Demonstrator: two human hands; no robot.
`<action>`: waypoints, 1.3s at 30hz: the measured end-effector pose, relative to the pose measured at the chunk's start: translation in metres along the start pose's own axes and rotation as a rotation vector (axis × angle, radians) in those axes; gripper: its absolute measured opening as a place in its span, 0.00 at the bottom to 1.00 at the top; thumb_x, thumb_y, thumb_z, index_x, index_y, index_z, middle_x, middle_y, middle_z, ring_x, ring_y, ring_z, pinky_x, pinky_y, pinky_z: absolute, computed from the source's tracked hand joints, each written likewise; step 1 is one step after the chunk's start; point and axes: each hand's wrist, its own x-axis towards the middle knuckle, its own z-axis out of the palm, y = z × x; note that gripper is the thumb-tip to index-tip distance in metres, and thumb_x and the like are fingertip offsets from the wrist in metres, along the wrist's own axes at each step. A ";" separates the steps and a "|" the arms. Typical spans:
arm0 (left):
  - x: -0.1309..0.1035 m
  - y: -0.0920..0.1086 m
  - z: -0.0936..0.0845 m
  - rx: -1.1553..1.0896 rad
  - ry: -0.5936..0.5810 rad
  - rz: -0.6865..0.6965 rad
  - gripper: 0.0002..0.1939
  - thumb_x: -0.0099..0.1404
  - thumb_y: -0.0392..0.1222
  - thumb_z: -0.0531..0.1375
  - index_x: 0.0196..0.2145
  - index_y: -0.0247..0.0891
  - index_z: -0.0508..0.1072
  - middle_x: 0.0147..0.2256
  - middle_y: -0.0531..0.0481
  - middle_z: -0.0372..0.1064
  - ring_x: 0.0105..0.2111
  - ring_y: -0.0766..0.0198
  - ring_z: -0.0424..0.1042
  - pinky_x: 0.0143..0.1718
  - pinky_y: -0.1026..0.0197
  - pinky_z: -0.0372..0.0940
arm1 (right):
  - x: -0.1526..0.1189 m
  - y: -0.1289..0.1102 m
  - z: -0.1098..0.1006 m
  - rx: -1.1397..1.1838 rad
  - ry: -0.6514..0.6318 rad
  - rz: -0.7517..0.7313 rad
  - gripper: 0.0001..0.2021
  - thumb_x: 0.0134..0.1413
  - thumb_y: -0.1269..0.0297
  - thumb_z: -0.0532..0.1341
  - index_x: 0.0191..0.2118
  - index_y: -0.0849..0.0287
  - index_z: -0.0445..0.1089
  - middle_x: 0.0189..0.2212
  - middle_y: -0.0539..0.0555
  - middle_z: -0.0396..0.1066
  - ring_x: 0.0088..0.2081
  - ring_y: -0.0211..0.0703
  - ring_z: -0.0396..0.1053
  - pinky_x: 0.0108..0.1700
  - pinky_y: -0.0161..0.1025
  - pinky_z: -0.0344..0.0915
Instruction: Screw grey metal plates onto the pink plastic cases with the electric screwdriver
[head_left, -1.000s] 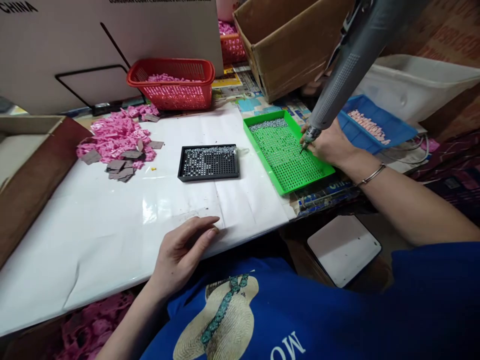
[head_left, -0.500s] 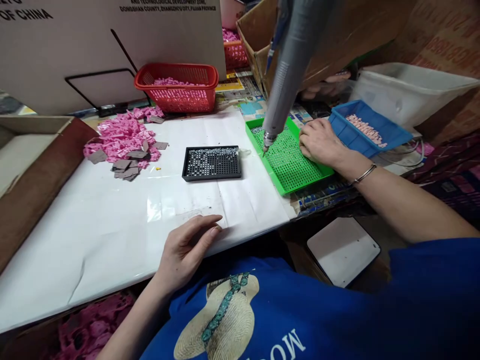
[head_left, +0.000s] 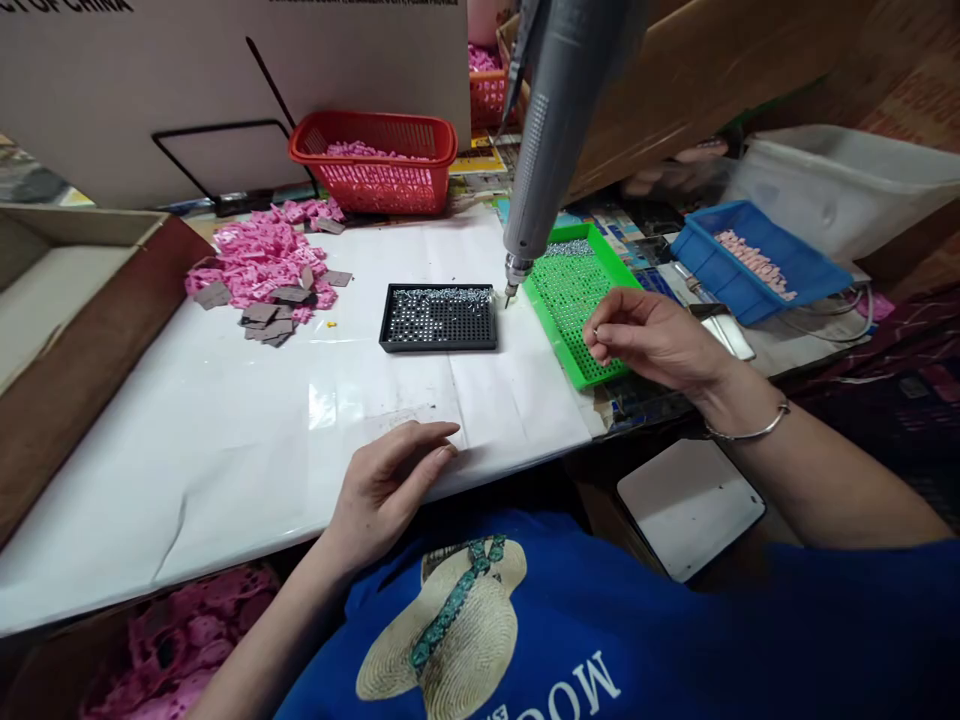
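My left hand (head_left: 394, 485) rests at the table's front edge, thumb and forefinger apart, with nothing between them. My right hand (head_left: 652, 335) is raised over the near right part of the green perforated tray (head_left: 574, 335), its thumb and forefinger pinched on something tiny that I cannot make out. Small metal screws lie at the tray's far end. A black perforated tray (head_left: 439, 335) with more screws sits mid-table. Between the two trays hangs a grey electric screwdriver (head_left: 536, 170), its tip pointing down.
Pink parts (head_left: 262, 260) with grey flat pieces are heaped at the left, beside a brown open box (head_left: 97, 370). Behind stands a red basket (head_left: 375, 185). At the right are a blue bin (head_left: 750, 260) of pale pink pieces and a white tub (head_left: 847, 190).
My right hand has come off the green tray's right edge and now pinches above it, leftward and nearer me. The view has shifted slightly. My left hand keeps its pose.
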 end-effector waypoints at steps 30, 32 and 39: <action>-0.002 -0.004 0.000 -0.035 -0.019 0.132 0.10 0.71 0.35 0.59 0.48 0.42 0.76 0.36 0.54 0.76 0.36 0.68 0.77 0.39 0.66 0.68 | -0.005 0.020 0.027 -0.428 0.189 -0.347 0.31 0.50 0.61 0.70 0.60 0.49 0.61 0.34 0.47 0.76 0.38 0.40 0.78 0.44 0.41 0.76; -0.001 -0.004 0.001 -0.041 -0.018 0.140 0.10 0.71 0.35 0.59 0.48 0.42 0.75 0.36 0.53 0.76 0.36 0.68 0.76 0.39 0.66 0.68 | -0.004 0.021 0.027 -0.434 0.194 -0.343 0.32 0.50 0.61 0.70 0.60 0.49 0.60 0.33 0.47 0.76 0.39 0.41 0.78 0.44 0.41 0.76; 0.001 -0.001 0.002 -0.024 0.006 0.199 0.09 0.71 0.35 0.59 0.47 0.38 0.76 0.34 0.51 0.76 0.34 0.68 0.75 0.37 0.67 0.67 | -0.001 0.021 0.030 -0.437 0.204 -0.292 0.30 0.49 0.62 0.71 0.58 0.50 0.64 0.32 0.47 0.77 0.36 0.40 0.77 0.42 0.40 0.75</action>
